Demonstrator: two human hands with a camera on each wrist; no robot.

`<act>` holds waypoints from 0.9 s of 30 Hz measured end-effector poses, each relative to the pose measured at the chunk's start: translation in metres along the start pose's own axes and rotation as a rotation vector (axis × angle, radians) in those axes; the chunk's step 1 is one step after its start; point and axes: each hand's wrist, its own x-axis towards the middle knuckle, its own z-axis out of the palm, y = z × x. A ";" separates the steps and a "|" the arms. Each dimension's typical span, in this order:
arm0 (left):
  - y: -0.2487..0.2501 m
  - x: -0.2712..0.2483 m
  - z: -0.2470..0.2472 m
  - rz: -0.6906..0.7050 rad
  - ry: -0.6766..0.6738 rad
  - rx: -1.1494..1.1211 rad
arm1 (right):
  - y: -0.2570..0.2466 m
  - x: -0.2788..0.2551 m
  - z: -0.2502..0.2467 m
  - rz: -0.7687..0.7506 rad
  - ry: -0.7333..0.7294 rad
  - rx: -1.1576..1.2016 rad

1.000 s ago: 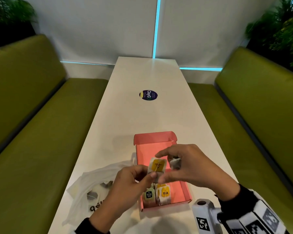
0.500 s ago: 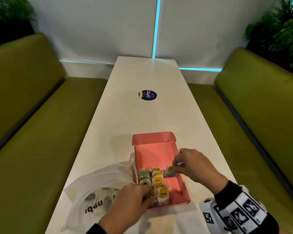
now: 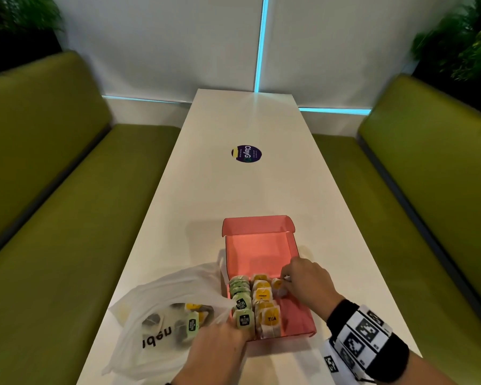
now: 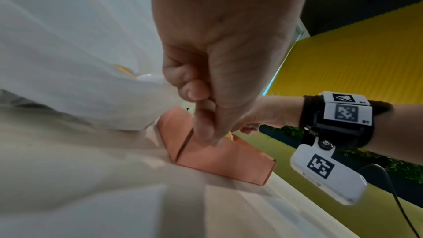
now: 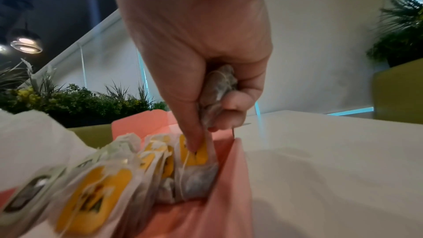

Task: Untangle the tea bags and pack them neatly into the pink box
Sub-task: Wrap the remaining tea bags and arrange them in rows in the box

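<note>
Fingers [image 4: 201, 115] of the left hand [image 3: 217, 354] are curling down against the near left corner of the pink box [image 3: 257, 254], touching the cardboard without closing round anything. Just left of that hand a translucent plastic bag [image 3: 161, 295] is lying crumpled against the box's left wall, with several loose tea bags [image 3: 192, 325] showing through it. Inside the box, green-tagged tea bags [image 3: 242, 319] are standing upright in a left row and yellow-tagged tea bags [image 3: 268, 319] in a middle row beside them, both filling the near half. To their right, the right hand [image 3: 307, 284] is pinching a yellow-tagged tea bag [image 5: 196, 167] between thumb and fingertips, setting it upright close to the right wall, while its curled fingers are also gripping a second, crumpled tea bag [image 5: 218, 86]. Open pink floor is lying beyond the rows and along the right strip, with the lid flap standing up at the far end. All around, the white table [image 3: 233, 195] is stretching away bare.
</note>
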 end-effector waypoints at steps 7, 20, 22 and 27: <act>-0.002 -0.002 -0.002 0.001 -0.009 -0.012 | -0.004 -0.009 0.001 0.035 0.155 0.173; 0.004 0.012 -0.033 -0.019 0.479 -0.812 | -0.019 -0.038 -0.016 0.109 -0.366 1.994; 0.004 0.017 -0.032 -0.022 0.504 -0.833 | -0.024 -0.042 -0.017 0.041 -0.397 1.972; 0.005 0.021 -0.032 -0.032 0.534 -0.828 | -0.030 -0.047 -0.017 -0.047 -0.381 1.819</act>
